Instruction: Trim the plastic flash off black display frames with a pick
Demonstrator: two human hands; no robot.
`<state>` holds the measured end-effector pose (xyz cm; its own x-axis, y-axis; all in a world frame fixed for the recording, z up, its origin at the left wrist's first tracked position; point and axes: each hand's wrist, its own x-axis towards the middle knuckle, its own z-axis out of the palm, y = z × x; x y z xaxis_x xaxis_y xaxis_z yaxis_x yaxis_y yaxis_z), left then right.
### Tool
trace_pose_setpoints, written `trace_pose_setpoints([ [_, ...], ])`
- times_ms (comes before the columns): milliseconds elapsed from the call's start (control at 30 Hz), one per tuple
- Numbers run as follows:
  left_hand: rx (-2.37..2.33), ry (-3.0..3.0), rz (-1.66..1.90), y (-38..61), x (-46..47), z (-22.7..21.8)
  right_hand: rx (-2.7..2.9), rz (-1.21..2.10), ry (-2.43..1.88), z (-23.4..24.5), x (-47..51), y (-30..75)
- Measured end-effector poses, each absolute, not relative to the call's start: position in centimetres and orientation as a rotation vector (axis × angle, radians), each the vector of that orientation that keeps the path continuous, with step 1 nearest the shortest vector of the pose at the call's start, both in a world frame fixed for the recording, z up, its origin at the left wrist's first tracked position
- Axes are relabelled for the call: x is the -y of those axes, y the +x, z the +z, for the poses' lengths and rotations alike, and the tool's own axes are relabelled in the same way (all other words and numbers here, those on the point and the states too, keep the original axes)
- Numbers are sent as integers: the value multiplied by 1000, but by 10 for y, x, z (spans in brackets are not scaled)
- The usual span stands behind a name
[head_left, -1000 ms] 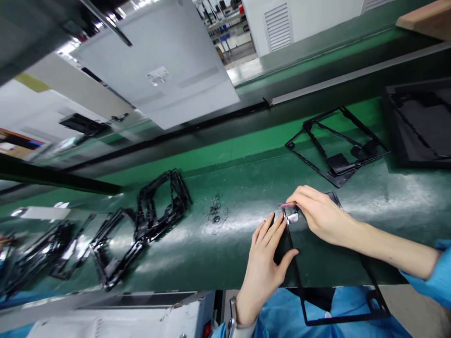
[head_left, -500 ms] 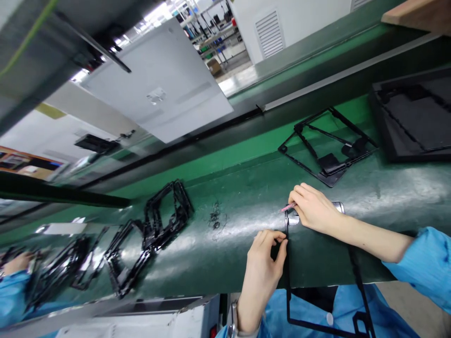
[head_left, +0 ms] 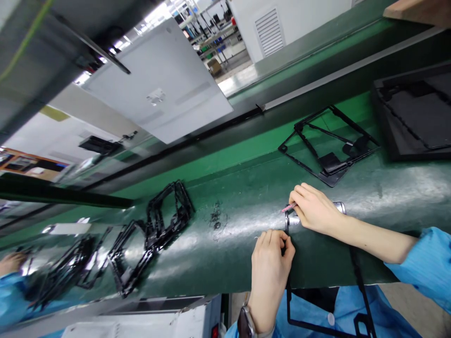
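Observation:
A thin black rectangular frame (head_left: 312, 327) lies partly on the green bench and reaches past its front edge toward my blue clothing. My left hand (head_left: 271, 263) is closed at the frame's left bar, thumb and fingertips pinching along it. Just beyond, my right hand (head_left: 315, 211) grips a slim pink tool (head_left: 289, 207) whose tip points left, close to the frame's far left corner. The tool's kind cannot be made out. My right hand covers part of the frame's far bar, where a shiny silvery strip (head_left: 340, 207) shows beside it.
Several black frames (head_left: 169, 213) are piled on the left of the green bench (head_left: 246, 188). Dark thin scraps (head_left: 216, 218) lie mid-bench. More frames (head_left: 329, 145) sit behind my right hand, beside a dark tray (head_left: 416, 117). At far left is another person's hand (head_left: 12, 263).
My left hand has shifted slightly right, and its fingers have drawn closer together at the frame's bar. My right hand and the pink tool are almost unmoved.

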<state>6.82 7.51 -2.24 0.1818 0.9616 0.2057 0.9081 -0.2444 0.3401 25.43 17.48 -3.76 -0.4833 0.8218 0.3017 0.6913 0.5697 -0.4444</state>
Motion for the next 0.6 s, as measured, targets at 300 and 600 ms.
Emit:
trace_pose_setpoints([
  [300,-1757,2200,609,55,-61,-22,2333,343,-1202,-37,-176,254],
  [600,-1684,1911,912,47,-55,-20,2345,325,-1200,-38,-176,254],
])
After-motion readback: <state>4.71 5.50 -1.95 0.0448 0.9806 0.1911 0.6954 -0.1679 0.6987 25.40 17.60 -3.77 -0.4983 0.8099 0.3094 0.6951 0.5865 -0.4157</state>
